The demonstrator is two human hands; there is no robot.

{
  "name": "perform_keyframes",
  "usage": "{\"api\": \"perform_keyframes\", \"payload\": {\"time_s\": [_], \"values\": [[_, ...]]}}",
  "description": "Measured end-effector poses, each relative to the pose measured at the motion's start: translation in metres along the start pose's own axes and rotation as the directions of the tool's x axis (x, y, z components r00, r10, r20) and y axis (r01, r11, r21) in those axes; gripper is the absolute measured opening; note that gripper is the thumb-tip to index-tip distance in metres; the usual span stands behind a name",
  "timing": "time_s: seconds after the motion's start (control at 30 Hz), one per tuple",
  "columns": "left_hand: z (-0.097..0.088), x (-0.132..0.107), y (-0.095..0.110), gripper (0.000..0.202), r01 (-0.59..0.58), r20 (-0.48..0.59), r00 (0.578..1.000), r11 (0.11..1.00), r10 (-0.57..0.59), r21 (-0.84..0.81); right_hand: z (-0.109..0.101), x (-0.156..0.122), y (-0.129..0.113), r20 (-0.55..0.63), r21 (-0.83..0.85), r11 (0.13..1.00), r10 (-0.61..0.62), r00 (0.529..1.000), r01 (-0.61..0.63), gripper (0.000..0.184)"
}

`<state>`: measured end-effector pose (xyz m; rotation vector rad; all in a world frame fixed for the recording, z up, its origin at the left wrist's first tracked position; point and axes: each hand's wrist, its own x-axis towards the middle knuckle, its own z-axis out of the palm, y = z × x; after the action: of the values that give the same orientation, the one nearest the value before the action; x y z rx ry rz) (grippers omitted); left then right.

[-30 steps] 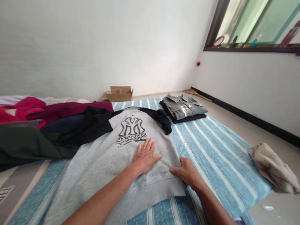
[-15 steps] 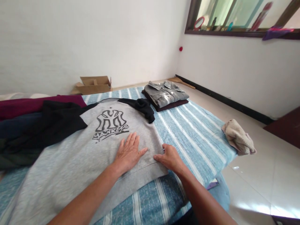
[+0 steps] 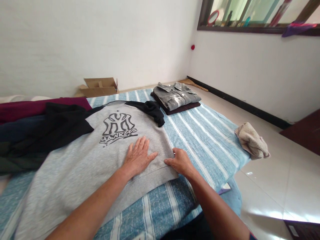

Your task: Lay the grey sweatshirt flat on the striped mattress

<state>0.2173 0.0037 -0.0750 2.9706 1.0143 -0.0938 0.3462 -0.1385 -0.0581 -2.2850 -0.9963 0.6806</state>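
Observation:
A grey sweatshirt [image 3: 82, 170] with black sleeves and a dark Yankees print lies spread on the bed, front side up. My left hand [image 3: 138, 156] rests flat on its lower front, just below the print, fingers stretched out. At the right side edge, near the hem, my right hand [image 3: 180, 162] has its thumb on top of the cloth and its fingers curled around the edge, gripping it. The right sleeve in view [image 3: 152, 111] is bunched at the far side. The other sleeve [image 3: 67, 130] stretches left over other dark clothes.
A folded grey denim jacket [image 3: 177, 96] lies on a dark folded garment at the bed's far edge. Maroon cloth [image 3: 62, 103] and other clothes are heaped left. A beige cloth [image 3: 252, 141] hangs over the right corner. Behind the bed stands an open cardboard box [image 3: 100, 87].
The view has tilted slightly, so everything sits a little higher in the picture. Both hands keep their places on the sweatshirt.

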Motion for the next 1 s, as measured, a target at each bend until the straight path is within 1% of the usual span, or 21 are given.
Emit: {"api": "perform_keyframes", "payload": {"time_s": [0.23,0.37,0.5,0.6,0.7,0.8,0.87,1.0], "values": [[-0.003,-0.001,0.0,0.083,-0.001,0.033,0.999,1.0,0.002,-0.029,-0.002,0.001,-0.002,0.018,0.008,1.0,0.026,1.0,-0.026,0.021],[-0.005,0.0,0.0,0.084,0.0,0.04,0.999,0.999,0.002,-0.045,-0.003,0.001,-0.002,0.03,-0.007,0.999,0.037,0.999,-0.036,0.022],[-0.011,-0.002,0.002,0.08,0.007,0.057,0.998,0.999,-0.005,-0.037,-0.003,0.002,-0.003,0.023,-0.023,0.999,0.032,0.999,-0.032,0.022],[-0.015,-0.009,0.007,0.072,-0.023,0.025,0.999,0.999,0.024,-0.036,-0.002,0.003,-0.003,0.02,-0.024,0.999,0.026,0.999,-0.025,0.022],[-0.011,-0.015,0.011,0.067,-0.064,0.012,0.998,0.995,0.065,-0.072,-0.002,0.003,-0.003,0.003,-0.038,0.999,0.026,1.0,-0.025,0.022],[-0.003,-0.018,0.011,0.069,-0.059,0.033,0.997,0.994,0.063,-0.092,-0.002,0.002,-0.004,0.003,-0.033,0.999,0.021,1.0,-0.021,0.022],[0.002,-0.018,0.01,0.071,-0.059,0.029,0.998,0.994,0.062,-0.089,-0.002,0.002,-0.004,0.005,-0.03,0.999,0.018,1.0,-0.018,0.022],[0.004,-0.017,0.008,0.074,-0.066,0.026,0.997,0.995,0.068,-0.069,-0.001,0.002,-0.004,-0.008,-0.043,0.999,0.011,1.0,-0.011,0.021]]}}
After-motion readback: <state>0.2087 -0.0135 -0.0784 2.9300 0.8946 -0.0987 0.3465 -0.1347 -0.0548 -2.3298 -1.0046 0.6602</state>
